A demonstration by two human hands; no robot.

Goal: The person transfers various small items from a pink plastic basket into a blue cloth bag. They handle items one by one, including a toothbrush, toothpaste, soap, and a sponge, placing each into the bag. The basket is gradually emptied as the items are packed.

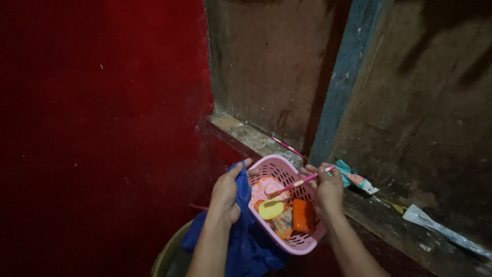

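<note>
- A deep red painted wall (97, 118) fills the left side of the room, meeting a rough, stained brown wall (271, 66) with a blue-grey upright post (341, 82).
- A dirty concrete ledge (246, 134) runs along the foot of the brown wall, with a thin pink stick (287, 146) lying on it.
- A dark blue cloth (246, 241) hangs in a bunch from the left hand (225, 195), whose fingers are closed around it and against the near rim of the basket.
- A pink perforated plastic basket (287, 172) is held between both hands, just beside the ledge.
- The right hand (328, 191) grips the basket's far rim and pinches a slim pink toothbrush (300, 182) that slants down into it.
- Inside lie an orange soap bar (303, 215) and a yellow rounded plastic piece (270, 209).
- A crumpled squeezed tube (356, 179) rests on the ledge just past the right hand.
</note>
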